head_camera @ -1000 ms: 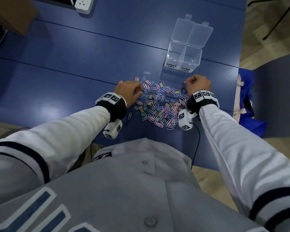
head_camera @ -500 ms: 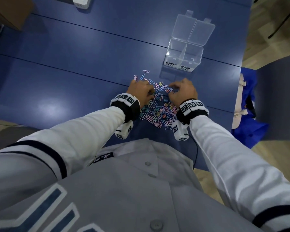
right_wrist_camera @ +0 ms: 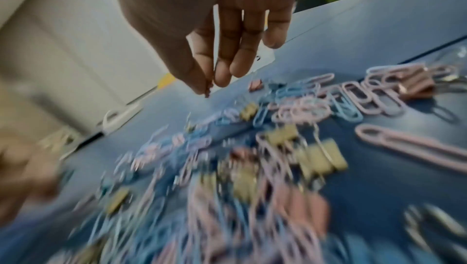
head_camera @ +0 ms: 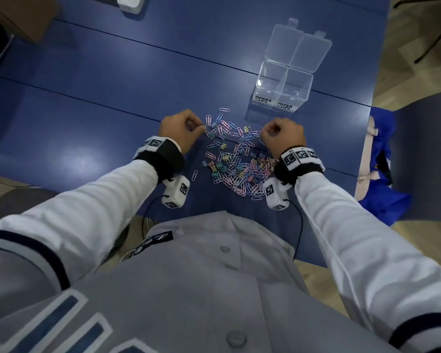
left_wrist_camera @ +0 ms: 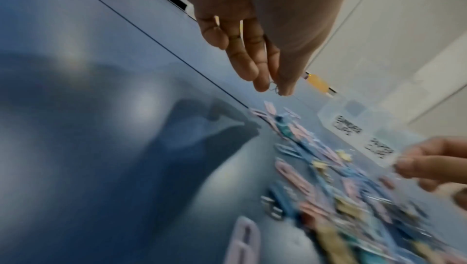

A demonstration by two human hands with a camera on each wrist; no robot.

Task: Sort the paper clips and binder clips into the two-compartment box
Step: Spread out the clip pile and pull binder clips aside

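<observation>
A pile of pastel paper clips and small binder clips (head_camera: 236, 161) lies on the blue table (head_camera: 87, 103) between my hands. The clear two-compartment box (head_camera: 283, 90) stands beyond it to the right, lids open, labelled BINDER CLIPS on the left and PAPER CLIPS on the right. My left hand (head_camera: 201, 127) hovers at the pile's left edge; in the left wrist view its fingertips (left_wrist_camera: 262, 86) pinch a small wire clip. My right hand (head_camera: 262, 135) hovers at the pile's right edge, thumb and fingers (right_wrist_camera: 222, 80) pinching a small dark clip. Motion blur hides which kind each clip is.
A white power strip (head_camera: 130, 3) and a cardboard box (head_camera: 23, 16) sit at the table's far left. The table's right edge runs close to the clear box, with a blue bag (head_camera: 382, 154) on a chair beyond it.
Half a second ago both hands were down in the middle of the pile, close together. They have since drawn apart to its edges, each pinching a small clip.
</observation>
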